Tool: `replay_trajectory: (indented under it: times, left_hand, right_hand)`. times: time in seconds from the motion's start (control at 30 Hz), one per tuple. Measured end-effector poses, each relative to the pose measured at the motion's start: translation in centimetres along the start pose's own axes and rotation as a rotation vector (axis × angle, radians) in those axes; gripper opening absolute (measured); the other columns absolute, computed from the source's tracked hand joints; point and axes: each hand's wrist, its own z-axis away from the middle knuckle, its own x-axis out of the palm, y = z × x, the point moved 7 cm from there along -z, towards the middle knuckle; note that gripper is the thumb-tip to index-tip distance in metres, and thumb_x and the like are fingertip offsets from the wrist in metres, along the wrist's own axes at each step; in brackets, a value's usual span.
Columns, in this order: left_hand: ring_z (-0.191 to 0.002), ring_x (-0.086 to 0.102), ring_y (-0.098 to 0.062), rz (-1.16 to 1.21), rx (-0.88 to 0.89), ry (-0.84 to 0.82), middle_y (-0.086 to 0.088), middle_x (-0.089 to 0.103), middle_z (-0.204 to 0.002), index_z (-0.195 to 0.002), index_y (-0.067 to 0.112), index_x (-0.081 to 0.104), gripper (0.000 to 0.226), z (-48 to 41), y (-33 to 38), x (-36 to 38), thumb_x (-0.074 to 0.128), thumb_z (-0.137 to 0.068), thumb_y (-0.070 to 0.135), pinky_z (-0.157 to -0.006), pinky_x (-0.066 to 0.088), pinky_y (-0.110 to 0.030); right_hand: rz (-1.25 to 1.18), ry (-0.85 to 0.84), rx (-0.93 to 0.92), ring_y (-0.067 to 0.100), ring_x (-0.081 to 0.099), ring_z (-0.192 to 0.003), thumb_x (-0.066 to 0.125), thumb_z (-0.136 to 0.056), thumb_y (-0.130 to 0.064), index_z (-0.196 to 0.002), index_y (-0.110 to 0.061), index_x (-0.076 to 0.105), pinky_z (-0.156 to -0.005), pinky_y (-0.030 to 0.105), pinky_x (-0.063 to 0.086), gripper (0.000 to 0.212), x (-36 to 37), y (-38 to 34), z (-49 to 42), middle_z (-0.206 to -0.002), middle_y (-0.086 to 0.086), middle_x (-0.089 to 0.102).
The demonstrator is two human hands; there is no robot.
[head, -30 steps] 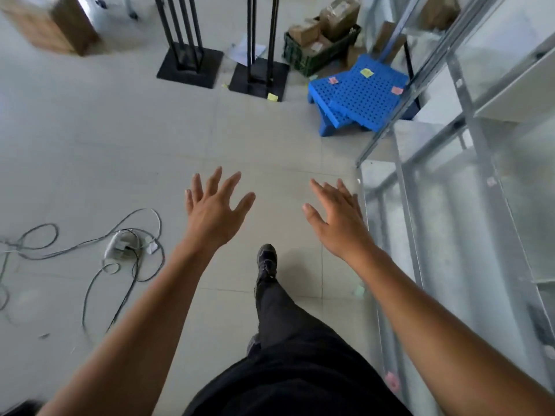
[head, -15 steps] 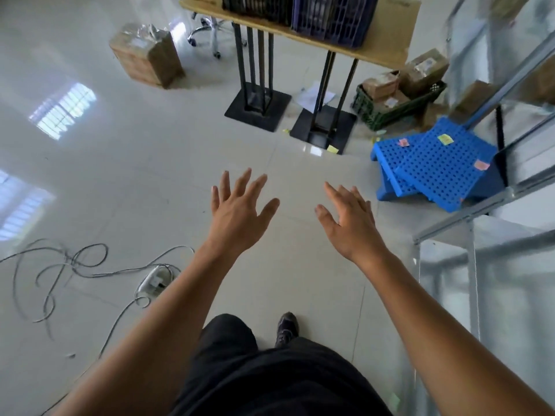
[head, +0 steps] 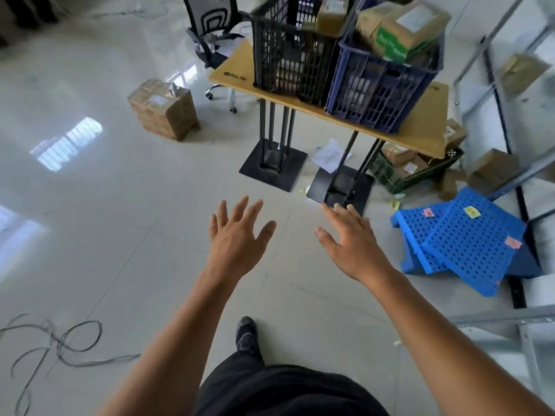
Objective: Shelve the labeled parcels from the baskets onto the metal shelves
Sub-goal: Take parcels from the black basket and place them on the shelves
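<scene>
Black basket and blue basket on the far desk have risen into view as the person approaches, left hand and right hand outstretched, each grip spread wide and empty; likely next: lift a parcel from the blue basket.

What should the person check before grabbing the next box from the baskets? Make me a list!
1. Hands free: the left hand and right hand are spread open and hold nothing. Ok.
2. Boxes left to take: parcels stick out of the blue basket. Ok.
3. Baskets within reach: both hands are over the floor, short of the table. Not ok, step closer.
4. Path: bare tiles ahead; the cables lie off to the left and the blue plastic stools to the right. Ok.
5. Room on the metal shelf: blurred and mostly out of view. Cannot tell.
</scene>
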Motion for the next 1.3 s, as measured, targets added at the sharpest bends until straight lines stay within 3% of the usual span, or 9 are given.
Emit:
replay_trajectory:
  times: [0.23,0.47,0.77,1.03,1.17,1.3]
  left_hand:
    - [-0.158,-0.003,-0.027,-0.050,0.062,0.027,0.008,0.017,-0.170,-0.158,0.039,0.030,0.063,-13.7,-1.0,-5.6,0.033,-0.101,0.066,-0.128,-0.001,-0.051]
    - [-0.158,-0.005,-0.028,-0.091,0.128,0.026,0.007,0.015,-0.171,-0.158,0.039,0.029,0.064,-27.7,1.8,-7.0,0.031,-0.100,0.067,-0.127,-0.001,-0.053]
    - [-0.158,-0.006,-0.027,-0.146,0.148,0.046,0.008,0.014,-0.171,-0.158,0.039,0.029,0.062,-44.6,8.1,-10.8,0.032,-0.101,0.065,-0.127,-0.001,-0.053]
    - [-0.158,0.002,-0.028,-0.116,0.203,0.118,0.007,0.021,-0.169,-0.156,0.037,0.036,0.061,-55.6,10.8,-13.4,0.039,-0.102,0.063,-0.128,0.004,-0.052]
    - [-0.158,0.002,-0.025,-0.064,0.273,0.106,0.008,0.020,-0.169,-0.157,0.036,0.034,0.069,-61.9,12.8,-14.1,0.031,-0.097,0.069,-0.127,0.004,-0.050]
    - [-0.158,0.000,-0.024,-0.034,0.349,0.068,0.008,0.017,-0.170,-0.158,0.035,0.031,0.065,-68.1,13.9,-14.9,0.037,-0.101,0.065,-0.127,0.010,-0.054]
  right_hand:
    - [-0.087,0.083,0.022,0.019,0.002,-0.161,0.036,-0.106,-0.056,-0.165,-0.035,0.022,-0.130,0.051,0.003,0.064,-3.1,-4.4,-11.9,-0.173,0.002,0.019]
    - [-0.080,0.071,0.016,0.020,-0.003,-0.161,0.030,-0.104,-0.061,-0.165,-0.039,0.017,-0.129,0.049,-0.003,0.065,-6.1,-3.1,-25.0,-0.174,0.002,0.014]
    - [-0.141,0.150,-0.036,0.021,0.000,-0.161,0.031,-0.105,-0.059,-0.165,-0.033,0.020,-0.130,0.054,0.009,0.067,-15.2,-1.1,-42.7,-0.173,0.005,0.018]
    - [-0.118,0.198,-0.050,0.018,-0.002,-0.161,0.034,-0.105,-0.057,-0.165,-0.033,0.020,-0.130,0.053,0.008,0.066,-20.4,-0.7,-53.4,-0.173,0.002,0.016]
    - [-0.085,0.216,-0.016,0.018,-0.002,-0.161,0.031,-0.104,-0.060,-0.165,-0.033,0.019,-0.130,0.052,0.006,0.068,-21.9,-0.1,-58.3,-0.173,0.002,0.017]
    - [-0.047,0.243,0.043,0.017,-0.001,-0.161,0.032,-0.103,-0.060,-0.165,-0.034,0.020,-0.131,0.050,0.005,0.068,-23.3,0.1,-62.4,-0.173,0.002,0.017]
